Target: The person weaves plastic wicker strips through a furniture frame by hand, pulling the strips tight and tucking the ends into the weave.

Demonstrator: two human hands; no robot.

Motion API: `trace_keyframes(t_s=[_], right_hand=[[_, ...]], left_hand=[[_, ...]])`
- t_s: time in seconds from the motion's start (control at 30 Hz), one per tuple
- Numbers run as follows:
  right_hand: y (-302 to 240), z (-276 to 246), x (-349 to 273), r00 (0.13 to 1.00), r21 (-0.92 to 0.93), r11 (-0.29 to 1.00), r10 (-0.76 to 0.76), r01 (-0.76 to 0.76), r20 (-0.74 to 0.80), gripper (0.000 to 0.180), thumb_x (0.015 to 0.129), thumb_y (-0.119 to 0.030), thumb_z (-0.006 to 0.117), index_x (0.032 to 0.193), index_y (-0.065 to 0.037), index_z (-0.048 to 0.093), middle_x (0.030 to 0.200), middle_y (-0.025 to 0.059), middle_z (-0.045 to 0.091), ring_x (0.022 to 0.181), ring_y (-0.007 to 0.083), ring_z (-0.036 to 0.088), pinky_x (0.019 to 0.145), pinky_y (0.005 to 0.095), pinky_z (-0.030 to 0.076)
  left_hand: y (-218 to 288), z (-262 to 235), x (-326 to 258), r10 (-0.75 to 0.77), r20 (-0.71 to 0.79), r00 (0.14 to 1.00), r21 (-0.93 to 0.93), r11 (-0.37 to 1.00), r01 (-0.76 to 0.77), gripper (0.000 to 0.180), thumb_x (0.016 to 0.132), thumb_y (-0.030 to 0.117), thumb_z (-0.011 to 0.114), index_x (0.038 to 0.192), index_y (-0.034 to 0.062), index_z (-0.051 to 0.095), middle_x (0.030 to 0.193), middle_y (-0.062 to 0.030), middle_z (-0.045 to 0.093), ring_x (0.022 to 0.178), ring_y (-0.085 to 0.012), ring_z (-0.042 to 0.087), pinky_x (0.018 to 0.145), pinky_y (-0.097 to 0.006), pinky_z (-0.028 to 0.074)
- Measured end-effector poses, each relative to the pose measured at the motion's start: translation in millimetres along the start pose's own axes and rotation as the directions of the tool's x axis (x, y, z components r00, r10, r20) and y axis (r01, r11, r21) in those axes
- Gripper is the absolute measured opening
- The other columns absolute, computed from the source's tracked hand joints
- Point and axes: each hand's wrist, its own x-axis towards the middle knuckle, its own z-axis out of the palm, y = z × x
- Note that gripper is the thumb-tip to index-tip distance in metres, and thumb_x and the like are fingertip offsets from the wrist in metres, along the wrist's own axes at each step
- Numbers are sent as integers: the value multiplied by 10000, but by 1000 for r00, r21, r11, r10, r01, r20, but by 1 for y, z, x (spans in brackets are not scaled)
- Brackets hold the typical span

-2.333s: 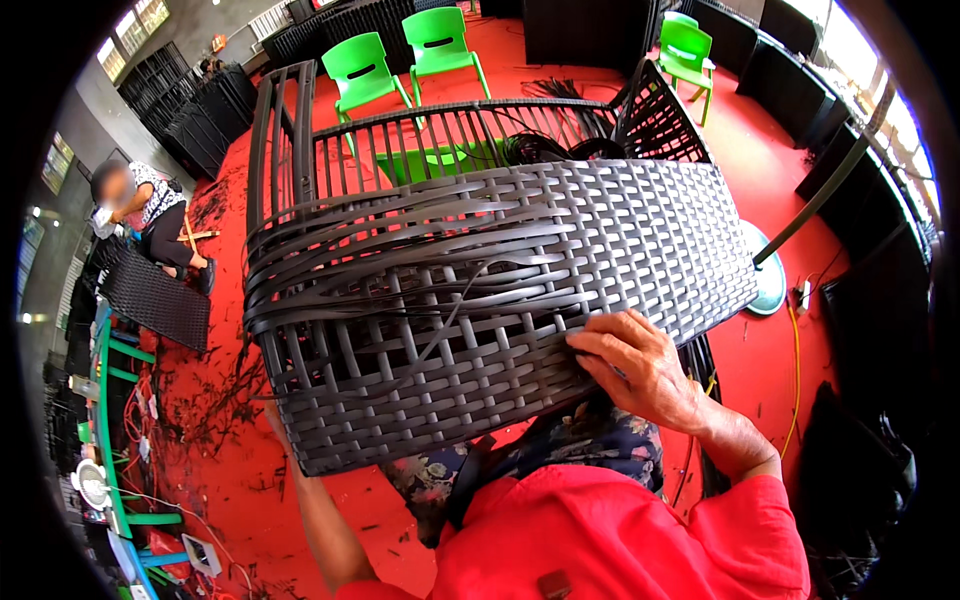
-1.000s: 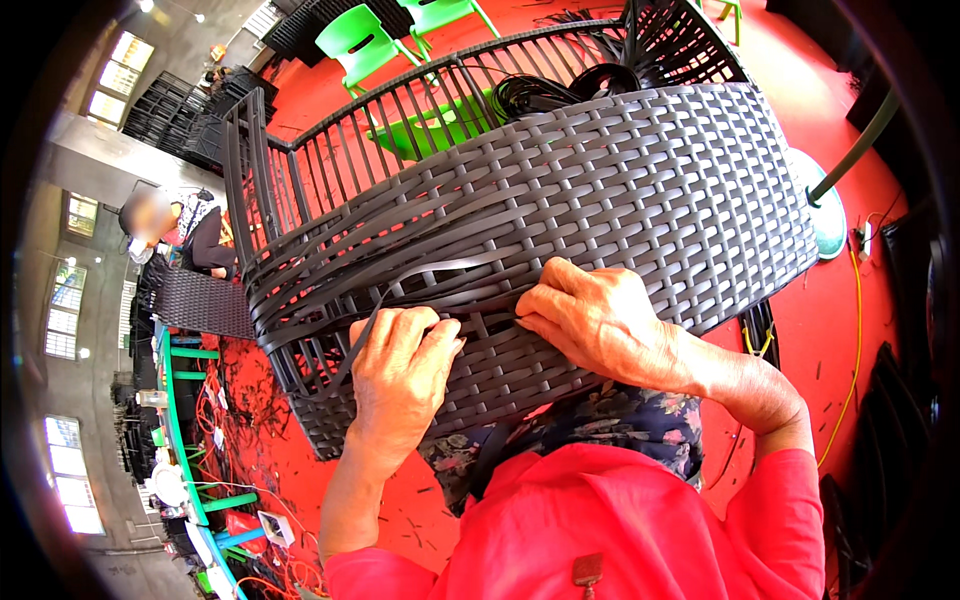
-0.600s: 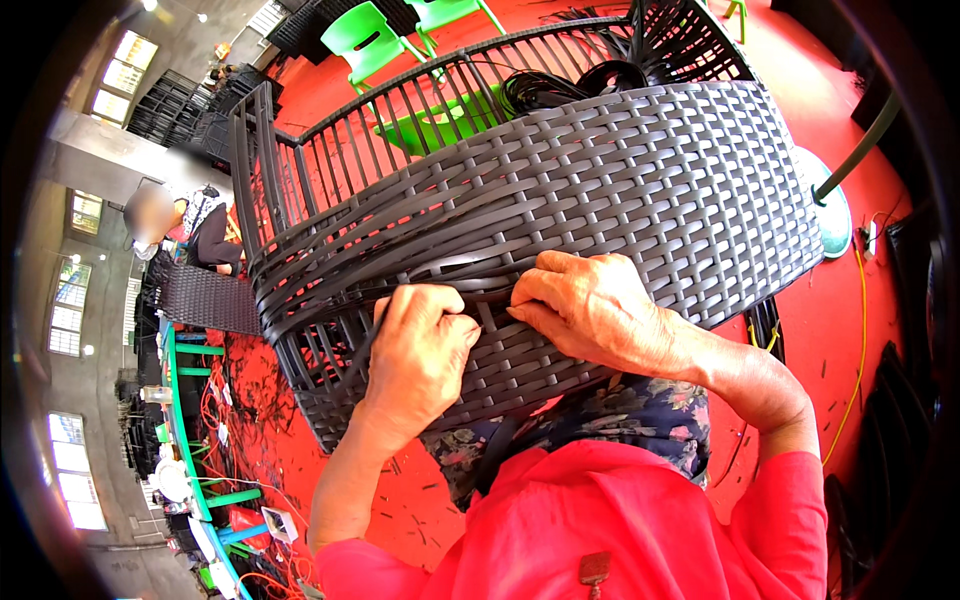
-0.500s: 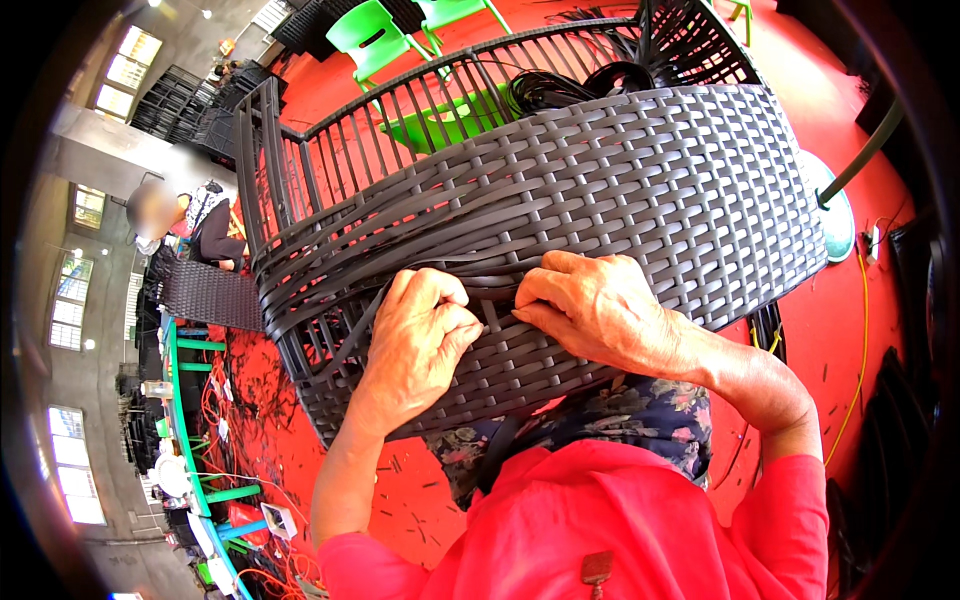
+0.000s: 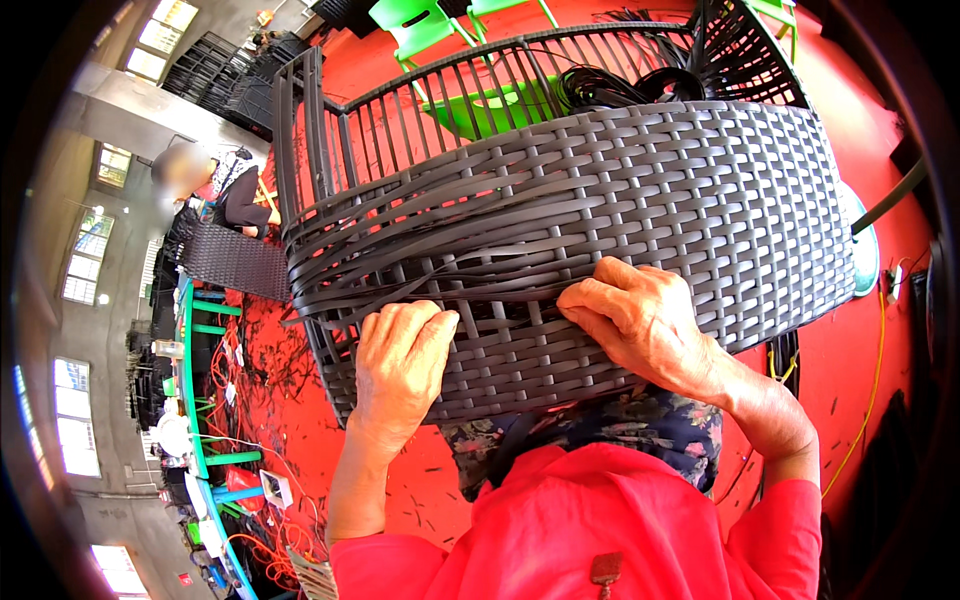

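Note:
A dark grey woven panel (image 5: 700, 200), made of flat plastic strips, lies across in front of me as part of a seat frame. Loose flat strips (image 5: 430, 235) run over its left half, partly threaded through the weave. My right hand (image 5: 640, 315) pinches one flat strip near the middle of the panel, thumb and forefinger together. My left hand (image 5: 400, 365) rests on the lower left of the panel, fingers bent and close together. What lies under its fingertips is hidden.
Behind the panel stand a slatted black frame (image 5: 440, 100), a coil of black strip (image 5: 610, 88) and green chairs (image 5: 415, 28). A person (image 5: 235, 190) sits at the left beside another woven panel (image 5: 235, 262). A yellow cable (image 5: 872, 400) crosses the red floor.
My left hand has moved left and down along the panel, away from the right hand. My right hand still pinches at the strips. The whole view has shifted slightly.

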Motion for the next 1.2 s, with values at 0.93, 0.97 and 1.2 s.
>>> trace_keyframes(t_s=[0.93,0.97,1.2], right_hand=[[-28,32,52,953,-78,992,-76,103,292,159,850,-203,634,792,-55,630,743,108,596,655,320,627,569,423,512],[-27,32,52,952,-78,992,-71,98,298,160,848,-202,636,785,-54,630,739,109,595,658,319,629,571,424,513],[-24,39,41,978,14,998,-64,63,197,90,847,-178,651,870,-92,641,766,79,577,651,296,623,557,412,499]], left_hand=[[-11,-15,0,-68,91,994,-42,997,72,268,630,22,774,864,53,647,941,-65,557,885,-266,541,780,-370,429],[-13,-12,-2,-49,74,996,-18,999,50,256,632,22,770,855,53,648,930,-61,559,881,-262,541,774,-369,425],[-26,-17,0,-61,142,988,-193,977,88,99,764,61,710,840,42,650,943,-70,553,907,-250,528,833,-366,402]])
